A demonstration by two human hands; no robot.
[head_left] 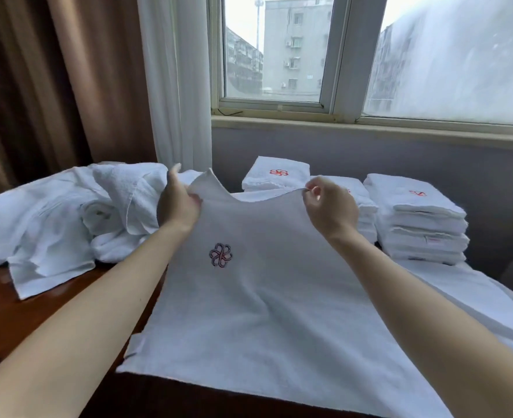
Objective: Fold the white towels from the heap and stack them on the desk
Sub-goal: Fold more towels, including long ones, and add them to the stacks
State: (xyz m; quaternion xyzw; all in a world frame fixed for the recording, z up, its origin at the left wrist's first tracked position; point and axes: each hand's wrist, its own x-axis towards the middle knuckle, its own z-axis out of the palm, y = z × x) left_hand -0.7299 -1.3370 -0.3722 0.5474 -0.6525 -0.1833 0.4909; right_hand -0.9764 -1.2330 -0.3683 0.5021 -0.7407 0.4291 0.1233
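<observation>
A white towel [264, 297] with a red and dark flower emblem is stretched in front of me, its near edge lying on the dark wooden desk [53, 300]. My left hand [178, 203] pinches its far left corner and my right hand [329, 206] pinches its far right edge, both lifted above the desk. A heap of unfolded white towels [68, 212] lies at the left. Stacks of folded towels [418, 221] stand at the back right, with another stack [276, 176] behind my hands.
A window with a grey sill [370, 128] runs along the back wall. Brown and white curtains [98, 86] hang at the left. A flat white cloth [466, 294] lies on the desk to the right, under the stacks.
</observation>
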